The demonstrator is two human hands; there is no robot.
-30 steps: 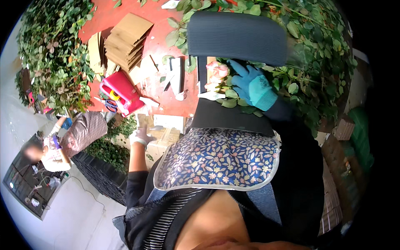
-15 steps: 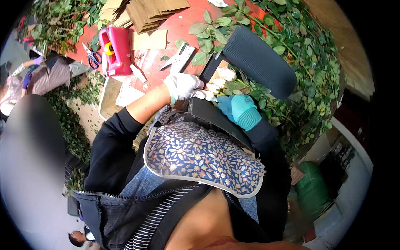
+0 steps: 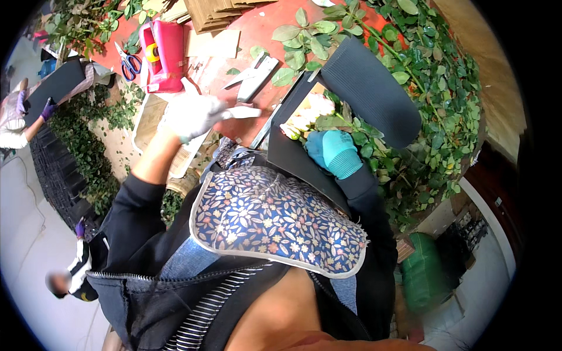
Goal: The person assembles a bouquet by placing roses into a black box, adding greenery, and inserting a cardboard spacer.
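My left hand (image 3: 196,111), in a white glove, is raised left of a dark padded holder, gripping a slim white piece (image 3: 243,112) that looks like a flower sleeve. My right hand (image 3: 328,151), in a teal glove, is curled round the stems of pale pink roses (image 3: 313,113) lying on cardboard inside the holder, below its raised ridged grey pad (image 3: 372,88). White-handled scissors (image 3: 257,76), a pink tape dispenser (image 3: 170,64) and blue-handled scissors (image 3: 127,67) lie beyond my left hand on the red tabletop.
Stacked cardboard sheets (image 3: 211,14) sit at the back. Leafy rose stems (image 3: 439,117) cover the table's right side. A light tray (image 3: 146,117) is under my left hand. Co-workers (image 3: 70,275) stand at left and lower left. A green sack (image 3: 421,269) is at lower right.
My left hand rose onto the holder, then moved up and leftward away from the roses with the white piece. My right hand moved down beside the blooms and closed round the stems.
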